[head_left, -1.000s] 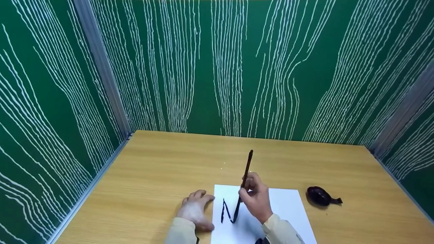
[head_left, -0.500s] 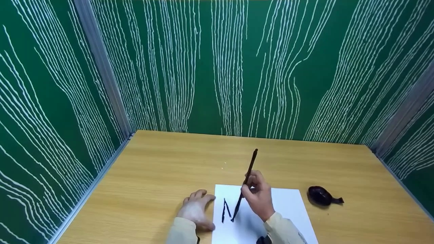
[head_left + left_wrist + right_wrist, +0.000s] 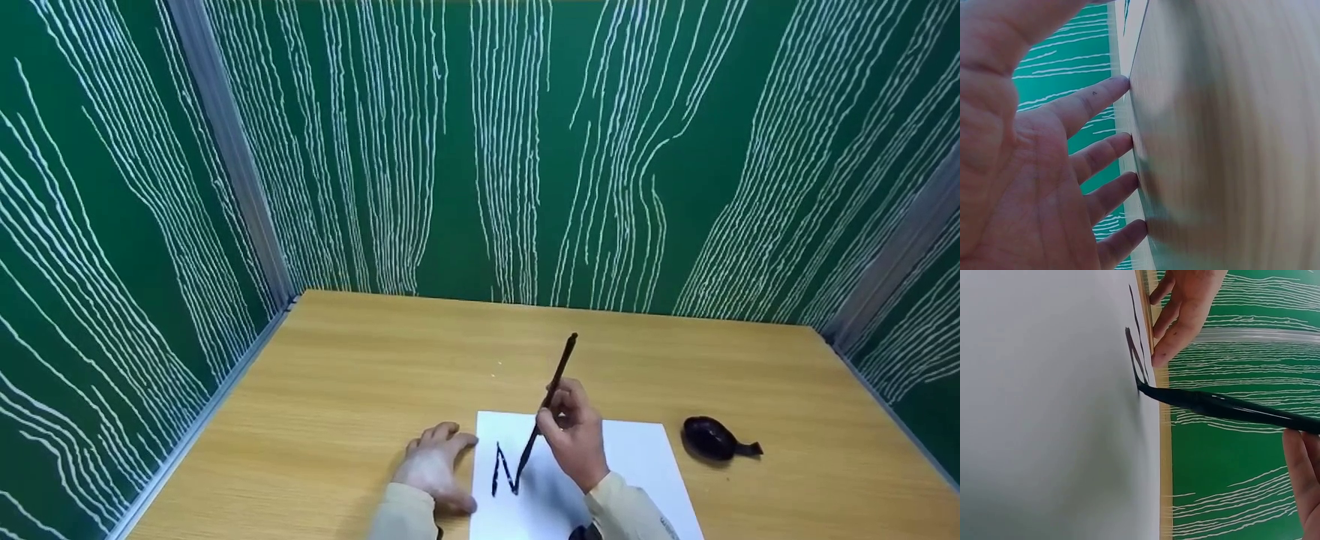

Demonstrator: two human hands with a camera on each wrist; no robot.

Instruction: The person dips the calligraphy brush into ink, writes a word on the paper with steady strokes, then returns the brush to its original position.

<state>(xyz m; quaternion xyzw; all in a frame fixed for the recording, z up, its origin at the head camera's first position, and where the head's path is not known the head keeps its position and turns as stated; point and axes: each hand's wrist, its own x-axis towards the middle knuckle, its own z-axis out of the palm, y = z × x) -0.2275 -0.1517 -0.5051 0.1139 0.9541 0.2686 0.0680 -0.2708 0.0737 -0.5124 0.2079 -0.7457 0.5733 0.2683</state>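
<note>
On the white rectangular paper sheet (image 3: pixel 637 450), the slim black brush (image 3: pixel 1224 407) leans, pinched by the right grip (image 3: pixel 577 439); likely light, stiff-shafted, soft-tipped, best held mid-shaft. The left grip (image 3: pixel 435 466) lies spread at the sheet's left edge.

The writing brush (image 3: pixel 1230 408) has a dark, smooth, glossy handle (image 3: pixel 1275 417) catching a pale streak of light, and its bristles (image 3: pixel 1165 395) look wet and sleek. Beneath it, the white paper sheet (image 3: pixel 641 465) is smooth and matt; the black strokes (image 3: pixel 496 472) on it glint as wet ink does. The tabletop (image 3: pixel 360 360) shows pale wood grain under a soft sheen, whether solid or laminate being impossible to tell. The spoon-shaped dish (image 3: pixel 709 439) is dark and shiny, of unclear material. Cream cloth sleeves (image 3: pixel 403 511) look matt. Green walls (image 3: pixel 450 247) carry wavering white lines (image 3: pixel 795 112), and the grey corner post (image 3: pixel 232 150) looks metallic.
</note>
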